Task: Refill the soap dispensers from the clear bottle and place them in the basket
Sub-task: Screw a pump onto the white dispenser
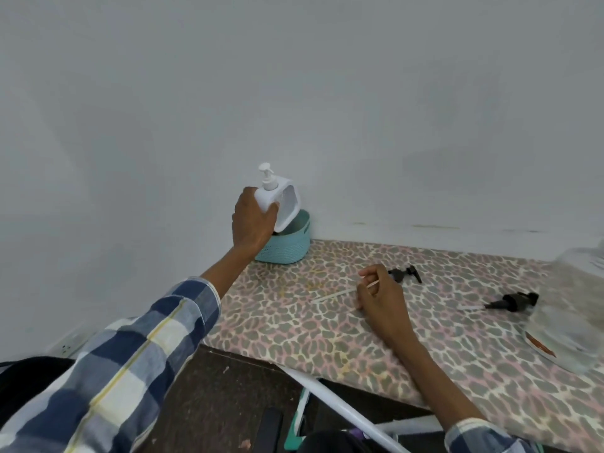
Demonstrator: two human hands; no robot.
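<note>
While our left hand (253, 220) grips the white plastic soap dispenser with its pump top (277, 197), fingers wrapped round the side of the body and thumb across its front, we hold it tilted above the open mouth of the small teal perforated plastic basket (287, 248), which sits in the corner of the bench (359, 338) against the wall. Its base is just at the rim, not yet set down inside. Our right hand (379, 297) rests on the leopard-print cover with loosely curled fingers pinching a thin pale tube (333, 294). Two black pump heads (405, 274) (511, 302) lie further right, well apart from the basket. We judge the dispenser to be stiff and smooth, heavier low down if it has been filled, and slippery should soap have run down it. The broad body is the safe place to hold; the pump neck looks too slender to carry the weight.
</note>
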